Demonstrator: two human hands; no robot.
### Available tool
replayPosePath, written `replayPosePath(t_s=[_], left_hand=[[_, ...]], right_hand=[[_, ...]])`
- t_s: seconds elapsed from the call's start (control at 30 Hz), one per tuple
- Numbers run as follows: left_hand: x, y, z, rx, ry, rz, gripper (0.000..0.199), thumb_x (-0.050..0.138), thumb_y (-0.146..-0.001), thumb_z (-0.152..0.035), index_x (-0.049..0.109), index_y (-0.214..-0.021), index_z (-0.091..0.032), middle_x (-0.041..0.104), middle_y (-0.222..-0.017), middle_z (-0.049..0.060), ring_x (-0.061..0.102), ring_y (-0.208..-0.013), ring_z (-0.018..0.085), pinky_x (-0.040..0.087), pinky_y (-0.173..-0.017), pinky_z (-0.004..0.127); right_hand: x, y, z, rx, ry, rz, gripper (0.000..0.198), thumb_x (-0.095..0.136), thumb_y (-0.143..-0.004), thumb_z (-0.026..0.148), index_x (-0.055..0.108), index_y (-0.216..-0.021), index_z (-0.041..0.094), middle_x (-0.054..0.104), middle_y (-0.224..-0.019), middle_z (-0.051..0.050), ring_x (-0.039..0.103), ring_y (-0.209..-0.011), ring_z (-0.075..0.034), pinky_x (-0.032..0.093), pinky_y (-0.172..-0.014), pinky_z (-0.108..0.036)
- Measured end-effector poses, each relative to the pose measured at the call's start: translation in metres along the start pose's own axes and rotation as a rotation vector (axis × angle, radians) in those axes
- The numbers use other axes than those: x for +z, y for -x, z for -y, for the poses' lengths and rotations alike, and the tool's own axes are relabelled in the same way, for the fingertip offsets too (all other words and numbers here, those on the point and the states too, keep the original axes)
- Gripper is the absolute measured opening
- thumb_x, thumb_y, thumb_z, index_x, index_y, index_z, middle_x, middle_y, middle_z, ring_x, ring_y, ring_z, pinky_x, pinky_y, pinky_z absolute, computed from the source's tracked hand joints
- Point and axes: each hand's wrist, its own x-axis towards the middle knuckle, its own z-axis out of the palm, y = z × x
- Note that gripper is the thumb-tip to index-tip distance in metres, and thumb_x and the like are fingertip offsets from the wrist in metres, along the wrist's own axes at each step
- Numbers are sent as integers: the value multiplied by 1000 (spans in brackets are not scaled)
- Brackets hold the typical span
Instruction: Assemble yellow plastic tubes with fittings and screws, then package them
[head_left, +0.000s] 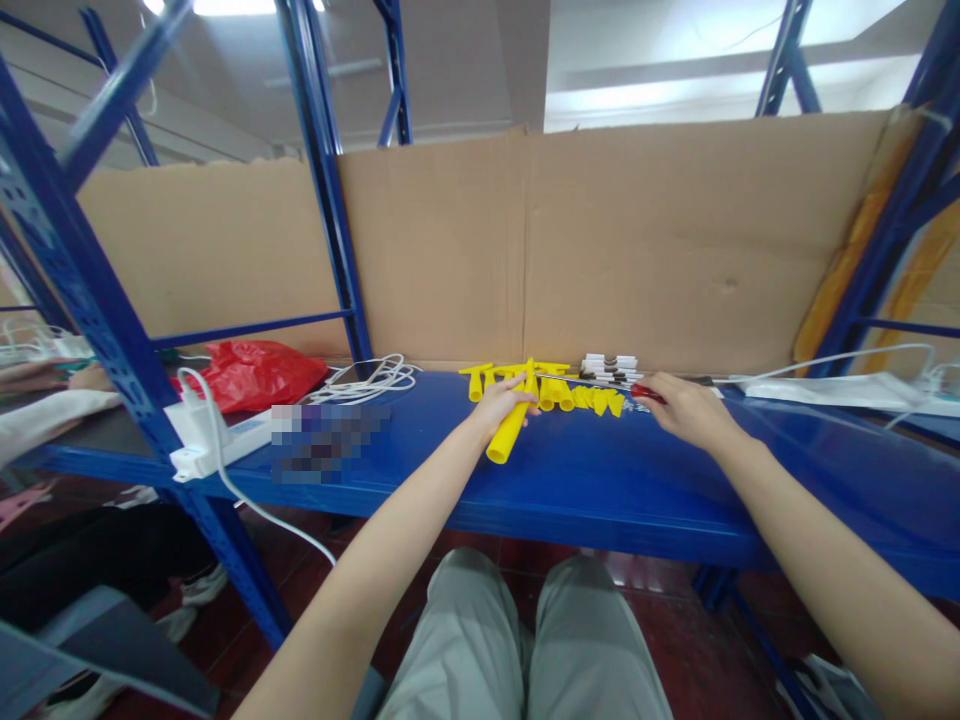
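My left hand is closed around a yellow plastic handle, whose wide hollow-looking end tilts down toward me. In my right hand is a screwdriver with a red grip. Its thin shaft points left toward the top of the yellow handle; whether the tip touches it I cannot tell. Behind my left hand lie several yellow T-shaped pieces. Small yellow wedge-like pieces are lined up between my hands. A black-and-white stack of parts sits behind them, and small metal bits lie near the screwdriver.
The blue shelf top ends at a cardboard back wall. On the left are a red plastic bag, a white power strip and coiled white cables. A blue upright separates another person's hands and sleeve at far left.
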Motion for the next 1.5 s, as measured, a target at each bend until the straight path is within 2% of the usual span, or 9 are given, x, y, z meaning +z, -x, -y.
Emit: replayPosePath(t_s=[0.2,0.3,0.47,0.57,0.73,0.9,1.23,1.5], left_hand=[[0,3,-1,-4,-46,19,71,57,-81,3,42,-148,-13,72,-92,12,62,-52,10,42,-41,16],[-1,3,-2,-15,-96,26,68,56,-83,1,42,-148,-12,72,-96,14,62,-53,10,43,-41,16],[-3,2,-3,-15,-162,37,65,54,-85,-1,42,-148,-12,72,-98,14,63,-54,10,43,-41,17],[-5,2,-3,-11,-185,41,65,53,-85,-1,42,-148,-12,72,-95,13,63,-55,10,43,-41,17],[-8,4,-2,-30,-236,29,66,54,-85,-2,40,-149,-12,73,-90,10,65,-57,12,45,-44,19],[-9,11,-8,-61,-265,25,66,53,-86,1,40,-149,-10,71,-84,8,63,-54,12,45,-42,19],[-9,11,-10,-96,-203,-5,65,50,-88,-1,38,-150,-12,73,-88,11,63,-53,11,45,-44,18],[-11,6,-6,-84,-174,-26,65,52,-88,-2,38,-150,-13,74,-94,13,64,-54,11,46,-45,18]], right_hand=[[-4,-1,3,100,83,45,17,53,-86,34,63,-96,24,74,-93,-9,68,-78,-27,42,-58,-32],[-5,0,2,68,96,36,14,53,-86,33,62,-92,24,74,-90,-8,68,-75,-25,39,-55,-29],[-7,1,1,-59,99,-16,18,49,-88,30,65,-93,23,74,-91,-8,68,-76,-22,40,-54,-27],[-7,0,0,-85,103,-27,22,48,-91,32,68,-93,22,75,-93,-8,68,-78,-22,43,-57,-28],[-4,0,2,-55,92,32,28,47,-92,36,69,-98,21,75,-95,-10,69,-81,-24,48,-64,-30],[-2,-2,8,40,98,129,30,50,-90,40,68,-103,20,76,-88,-9,69,-74,-25,45,-60,-31],[-1,-4,10,89,101,149,27,49,-90,40,66,-99,21,75,-83,-9,69,-72,-25,41,-56,-30],[-3,-2,10,80,14,154,24,51,-89,40,66,-96,23,74,-78,-6,67,-68,-23,40,-55,-28]])
